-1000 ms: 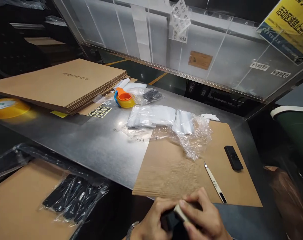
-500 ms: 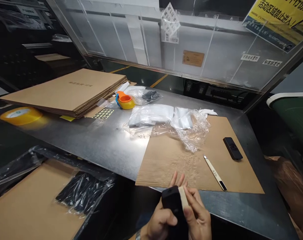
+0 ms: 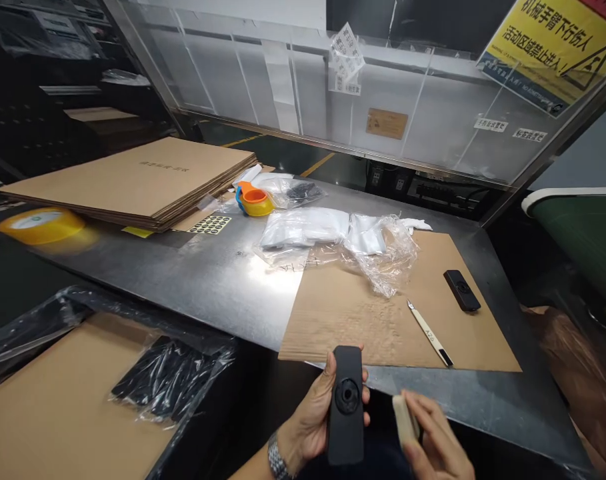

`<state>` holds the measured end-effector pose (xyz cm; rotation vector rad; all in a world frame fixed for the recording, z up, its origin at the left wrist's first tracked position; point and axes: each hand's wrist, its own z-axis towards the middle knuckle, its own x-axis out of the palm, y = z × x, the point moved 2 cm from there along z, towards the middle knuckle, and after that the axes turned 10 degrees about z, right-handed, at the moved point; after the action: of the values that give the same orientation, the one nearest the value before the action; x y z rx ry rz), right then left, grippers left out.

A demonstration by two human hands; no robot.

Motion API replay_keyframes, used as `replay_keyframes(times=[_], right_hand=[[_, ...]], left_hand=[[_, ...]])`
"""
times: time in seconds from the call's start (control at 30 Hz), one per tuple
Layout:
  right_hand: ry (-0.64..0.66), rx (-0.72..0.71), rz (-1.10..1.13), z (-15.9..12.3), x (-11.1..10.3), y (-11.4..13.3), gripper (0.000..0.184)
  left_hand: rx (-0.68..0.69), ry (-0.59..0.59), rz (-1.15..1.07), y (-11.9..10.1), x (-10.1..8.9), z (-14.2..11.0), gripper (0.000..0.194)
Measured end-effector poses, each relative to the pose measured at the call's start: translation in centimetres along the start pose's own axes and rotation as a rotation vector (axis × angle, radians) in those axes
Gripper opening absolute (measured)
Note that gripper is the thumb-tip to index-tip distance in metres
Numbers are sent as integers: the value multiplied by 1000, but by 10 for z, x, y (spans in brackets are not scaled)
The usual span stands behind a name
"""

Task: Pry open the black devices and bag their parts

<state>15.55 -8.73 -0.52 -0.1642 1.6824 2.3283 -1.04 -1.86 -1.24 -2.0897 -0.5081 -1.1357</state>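
1 head-worn camera looks forward and down from above the near edge of the metal table [image 3: 193, 287], close over the hands at the bottom, facing the clear partition [image 3: 433, 113] across the far side.

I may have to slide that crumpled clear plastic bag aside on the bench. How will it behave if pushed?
The clear plastic bag looks thin and wrinkled, so it would probably crumple rather than slide whole. It seems very light. Lying partly on the cardboard sheet, it may drag the white packets beside it.
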Motion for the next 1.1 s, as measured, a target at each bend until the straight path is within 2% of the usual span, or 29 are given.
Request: replay_keyframes(times=[0.07,0.17,0.23,0.3,0.37,0.43,0.6,0.7,0.77,0.83,0.93,1.0,1.1], right_hand=[[71,-162,-94,19,3,17,40],[304,-369,-169,41,22,37,43],[447,-390,-169,49,32,39,40],[508,-355,-173,52,34,33,41],[500,-325,-171,53,29,25,45],[502,-310,-140,54,22,17,50],[527,-272,-87,67,15,9,57],[458,-260,-106,80,11,7,57],[426,-276,-93,88,7,6,57],[456,-292,-76,96,2,4,56],[468,-260,-107,107,-12,-4,53],[409,-212,-131,112,-23,-11,50],[268,-179,-123,111,-29,-14,48]], left_hand=[[-56,-4,90,9,2,-2,65],[-51,-63,168,17,0,-6,60],[-38,-101,193,22,-4,-9,55],[-146,-112,250,28,-8,-11,70],[-322,-117,297,35,-9,-11,83],[-414,-137,296,36,-8,-9,86],[-322,-208,298,19,7,5,71],[-432,-198,339,13,17,14,81],[-470,-219,330,11,22,21,80],[-474,-253,310,9,26,29,74],[-561,-251,297,3,32,42,79],[-542,-266,243,-4,37,52,78],[-344,-354,148,-15,47,68,59]])
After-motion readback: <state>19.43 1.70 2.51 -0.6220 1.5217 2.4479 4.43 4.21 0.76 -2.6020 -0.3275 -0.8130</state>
